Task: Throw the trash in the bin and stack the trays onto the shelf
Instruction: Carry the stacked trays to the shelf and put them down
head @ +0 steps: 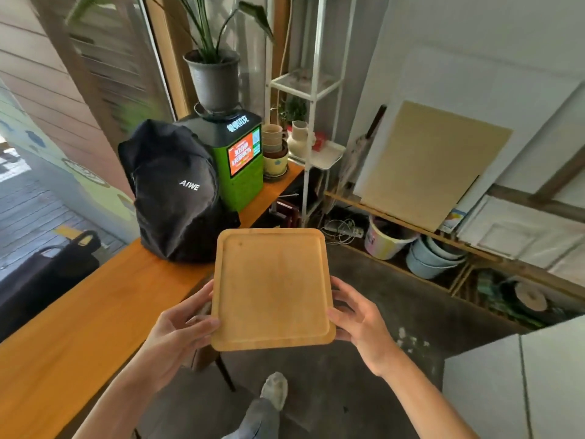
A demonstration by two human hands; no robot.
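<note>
We hold one wooden tray (271, 288) in both hands, out in front of us, above the floor (364, 293) and just right of the counter (79, 312) edge. Left hand (177, 331) grips the tray's left edge near the bottom corner, thumb on top, fingers curled underneath. Right hand (354, 315) grips the right edge the same way, thumb pressed to the rim, fingers spread along the side & under. Tray is square w/ rounded corners and a shallow raised lip, top face empty, tilted a bit toward us. On the counter beyond it: black backpack (177, 191), then a green machine (240, 160) w/ a potted plant (215, 77) on top, then stacked pots (274, 150). A white wire shelf (311, 90) stands further back, right of the counter; its lower level carries a white tray (329, 156) w/ a vase (299, 137). Buckets (411, 248) and boards sit low on the right. Our shoe (275, 389) shows below the tray.
</note>
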